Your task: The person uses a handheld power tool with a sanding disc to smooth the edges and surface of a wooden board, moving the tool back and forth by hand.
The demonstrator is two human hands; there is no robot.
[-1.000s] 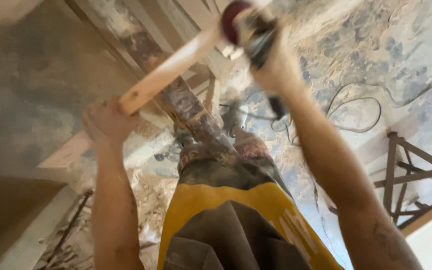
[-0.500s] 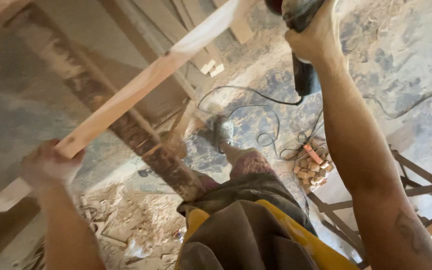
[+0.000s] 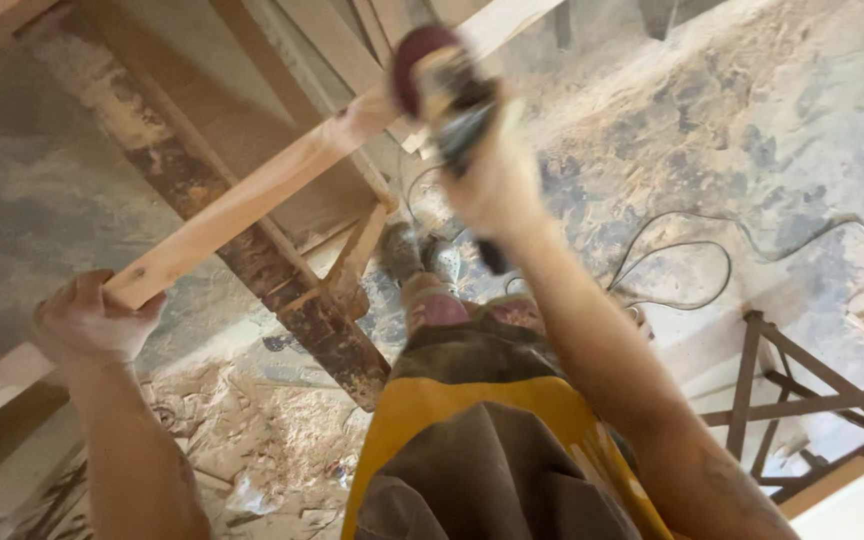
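Left hand: my left hand (image 3: 92, 320) is clenched round the near end of the wooden batten (image 3: 252, 205); the batten runs up and away from me, tilted, off the floor
Right hand: my right hand (image 3: 492, 185) is wrapped tight on the sander (image 3: 442, 85); its dark red disc looks to sit against the batten's far part, though blur makes contact uncertain
Handling: batten judged light, stiff, dusty, so a little slippery; best held at the end, well apart from the disc
Sander: heavier, judged prone to kick; cable (image 3: 672, 270) trails on the floor
Surroundings: rusty beam (image 3: 282, 290) beneath; metal frame (image 3: 802, 390) to my right
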